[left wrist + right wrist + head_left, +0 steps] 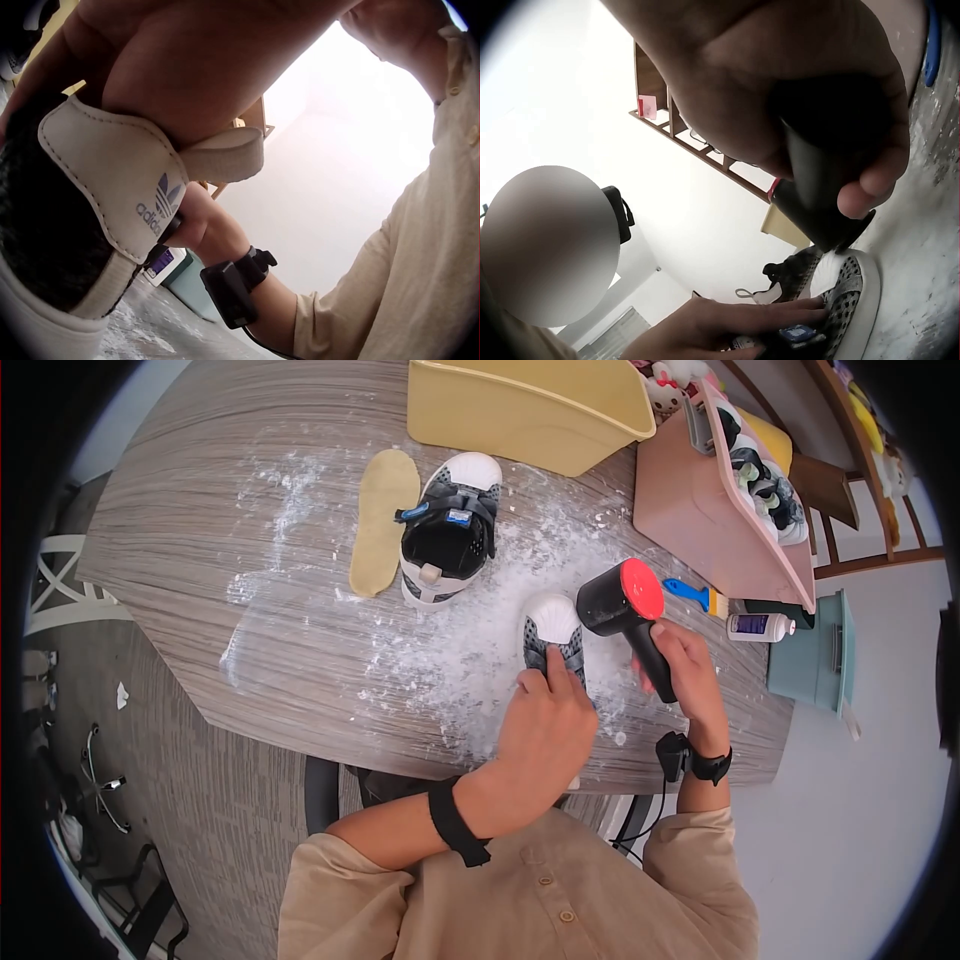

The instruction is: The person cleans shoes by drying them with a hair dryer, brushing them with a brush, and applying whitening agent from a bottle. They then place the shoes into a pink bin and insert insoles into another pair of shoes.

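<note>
A grey and white sneaker stands on the table, toe pointing away from me. My left hand holds it from above, two fingers lying along its upper behind the white toe. In the left wrist view the heel tab bears an adidas logo and a pull loop. My right hand grips the handle of a black hair dryer with a red round end. Its nozzle sits close to the sneaker's toe in the right wrist view. The matching sneaker stands farther back, beside a yellowish insole.
White powdery residue covers much of the wood-grain table. At the back stands a yellow bin; right of it, a pink bin contains shoes. A blue-handled brush, a white bottle and a teal box are at right.
</note>
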